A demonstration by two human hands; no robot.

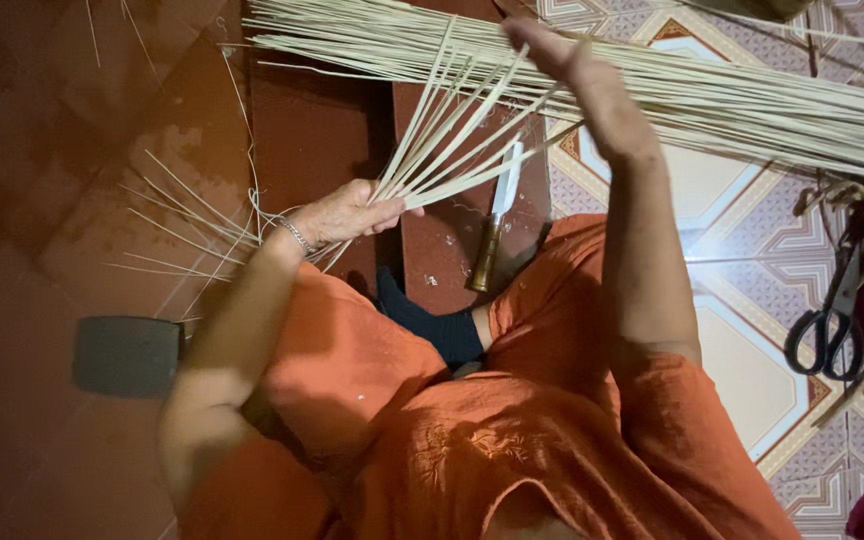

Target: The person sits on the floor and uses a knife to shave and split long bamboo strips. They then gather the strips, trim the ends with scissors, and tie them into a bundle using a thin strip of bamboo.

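The strips [452, 140] fan up from the left hand [352, 212], which pinches their lower ends; the right hand [592, 85], fingers loosely spread, lies among their tops. The thin strips could slip or snap, and the knife [497, 225] lies just below them.

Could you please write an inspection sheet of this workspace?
Surface: red-brown floor on the left, patterned tiles on the right.
Job's things: left hand grips a fan of pale cane strips; right hand reaches into the long strip bundle.
Clutter: knife with wooden handle, scissors, dark block, loose strips.
Grippers: left fingers closed on strips; right fingers spread.
Cables: nothing seen.
Surroundings: orange clothing.
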